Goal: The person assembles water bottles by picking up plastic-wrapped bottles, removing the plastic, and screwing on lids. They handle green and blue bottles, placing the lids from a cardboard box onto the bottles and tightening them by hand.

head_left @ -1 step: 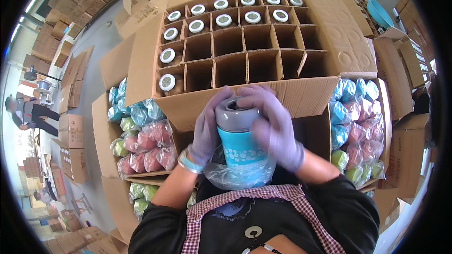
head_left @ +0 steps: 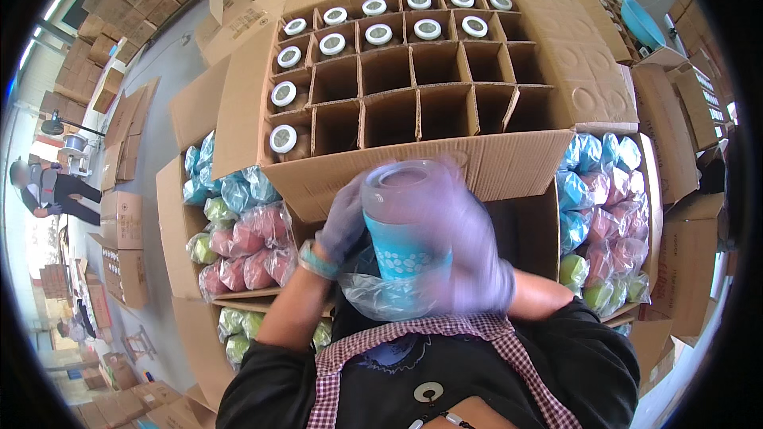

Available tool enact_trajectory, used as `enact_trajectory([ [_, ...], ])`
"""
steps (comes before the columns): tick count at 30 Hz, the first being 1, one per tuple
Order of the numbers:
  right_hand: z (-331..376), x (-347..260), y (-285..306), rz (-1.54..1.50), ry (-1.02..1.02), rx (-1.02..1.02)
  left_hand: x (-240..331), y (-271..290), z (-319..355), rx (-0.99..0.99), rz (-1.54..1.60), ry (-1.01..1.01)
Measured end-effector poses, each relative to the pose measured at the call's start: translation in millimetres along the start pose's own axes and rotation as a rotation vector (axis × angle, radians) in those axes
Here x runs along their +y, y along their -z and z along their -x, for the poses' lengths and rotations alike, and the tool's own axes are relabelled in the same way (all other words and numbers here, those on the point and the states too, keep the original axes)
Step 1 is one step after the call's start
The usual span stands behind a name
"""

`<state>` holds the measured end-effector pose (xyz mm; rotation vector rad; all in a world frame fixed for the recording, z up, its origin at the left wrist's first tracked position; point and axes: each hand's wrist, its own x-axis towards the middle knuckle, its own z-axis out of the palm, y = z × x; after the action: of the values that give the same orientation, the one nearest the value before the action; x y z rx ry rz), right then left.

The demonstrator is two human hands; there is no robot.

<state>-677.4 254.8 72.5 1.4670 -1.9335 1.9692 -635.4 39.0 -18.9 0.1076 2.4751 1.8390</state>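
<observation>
A light-blue cup (head_left: 394, 256) with a pale speckled band and a grey lid (head_left: 403, 188) stands upright in front of my body. A clear plastic bag (head_left: 381, 298) bunches round its lower part. My left hand (head_left: 340, 221), in a light purple glove, is closed around the cup's left side; some fingers are hidden behind it. At the cup's right side is my right hand (head_left: 475, 250), gloved alike. Motion smears its fingers, so their grip cannot be made out.
Just ahead stands an open divided carton (head_left: 509, 165), with several white-capped containers (head_left: 283, 139) in its far and left cells. Boxes of bagged blue, red and green cups (head_left: 256, 226) flank me. Far left, another person (head_left: 57, 189) stands near cartons. A blue basin (head_left: 640, 22) sits far right.
My right hand has moved from over the lid's right edge down along the cup's right side, and is now blurred. My left hand has lowered slightly from the lid's rim.
</observation>
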Motion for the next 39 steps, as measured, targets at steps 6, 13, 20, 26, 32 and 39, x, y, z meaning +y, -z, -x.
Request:
enact_trajectory([
  [6, 1, 13, 23, -0.103, -0.15, 0.102, -33, -7, 13, 0.276, 0.395, -0.074],
  [13, -31, 9, 36, 0.124, 0.125, -0.188, 20, 9, -11, 0.273, 0.83, 0.298],
  [20, -76, -66, 63, -0.038, 0.334, -0.785, 29, -16, 18, 0.294, 0.95, 0.131],
  [26, -66, -142, 5, 0.243, 0.362, -1.165, 19, -56, 70, 0.354, 0.973, 0.092],
  [32, -13, -4, 60, 0.788, -0.328, -0.858, 110, -104, 121, 0.14, -0.034, 0.063],
  [39, -30, -118, 51, 0.336, 0.31, -0.85, 64, -41, 118, -0.33, 0.889, 0.159],
])
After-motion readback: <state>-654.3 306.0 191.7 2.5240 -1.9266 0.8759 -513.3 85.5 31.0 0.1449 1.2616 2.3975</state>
